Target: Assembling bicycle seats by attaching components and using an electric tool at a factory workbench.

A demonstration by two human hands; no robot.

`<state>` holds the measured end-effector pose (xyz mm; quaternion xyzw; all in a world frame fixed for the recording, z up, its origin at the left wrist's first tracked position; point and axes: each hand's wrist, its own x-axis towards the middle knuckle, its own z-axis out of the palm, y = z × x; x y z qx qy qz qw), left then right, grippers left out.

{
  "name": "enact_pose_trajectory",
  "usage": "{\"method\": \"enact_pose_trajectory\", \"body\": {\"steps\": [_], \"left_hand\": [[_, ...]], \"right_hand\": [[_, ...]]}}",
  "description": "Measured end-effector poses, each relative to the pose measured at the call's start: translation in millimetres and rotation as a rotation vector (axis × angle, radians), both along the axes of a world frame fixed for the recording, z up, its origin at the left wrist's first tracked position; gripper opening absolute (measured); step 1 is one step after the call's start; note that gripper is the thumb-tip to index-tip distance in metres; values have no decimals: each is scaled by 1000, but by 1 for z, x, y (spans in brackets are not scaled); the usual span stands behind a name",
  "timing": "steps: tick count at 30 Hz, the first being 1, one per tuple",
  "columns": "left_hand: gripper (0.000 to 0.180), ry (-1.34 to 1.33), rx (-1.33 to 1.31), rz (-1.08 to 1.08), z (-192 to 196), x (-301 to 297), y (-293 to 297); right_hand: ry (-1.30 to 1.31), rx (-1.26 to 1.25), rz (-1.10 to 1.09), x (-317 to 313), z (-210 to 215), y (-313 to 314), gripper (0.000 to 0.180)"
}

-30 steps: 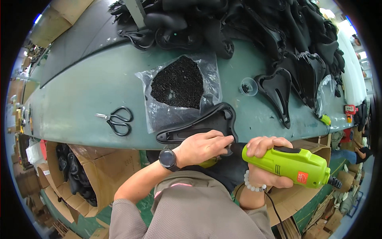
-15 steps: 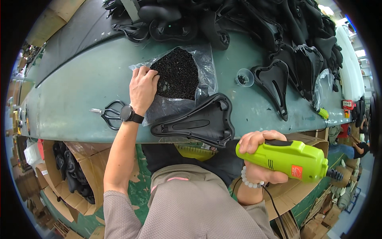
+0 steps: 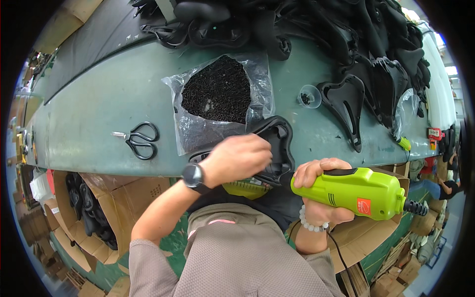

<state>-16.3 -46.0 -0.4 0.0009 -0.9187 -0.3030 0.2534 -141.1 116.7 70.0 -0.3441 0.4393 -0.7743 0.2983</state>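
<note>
A black bicycle saddle lies underside up at the table's near edge. My left hand hovers over it, hiding its middle. Its fingers are drawn together; whatever they pinch is too small to make out. My right hand grips a lime-green corded electric screwdriver to the right of the saddle. The tool's front end reaches the saddle's wide end, and its tip does not show. Behind the saddle, an opened clear plastic bag holds a heap of small black screws.
Black-handled scissors lie to the left. A clear cup with a few screws stands near another saddle shell on the right. Black saddles pile up at the back. Cardboard boxes stand below the table's edge.
My left hand has left the screw heap and come right and nearer, over the saddle. My right hand keeps the electric screwdriver in almost the same place.
</note>
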Motion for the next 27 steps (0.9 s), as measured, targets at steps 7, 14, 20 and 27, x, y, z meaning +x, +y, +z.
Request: {"method": "enact_pose_trajectory", "body": {"steps": [7, 14, 20, 27], "left_hand": [[10, -48, 7, -8, -10, -6, 10], [9, -52, -4, -20, -13, -4, 10], [12, -10, 137, -3, -2, 5, 20], [15, 53, 267, 34, -4, 14, 27]], "right_hand": [[53, -5, 42, 6, -4, -7, 98], [77, 242, -84, 19, 6, 3, 99], [201, -303, -51, -5, 27, -5, 99], [77, -379, 36, -4, 22, -6, 103]]}}
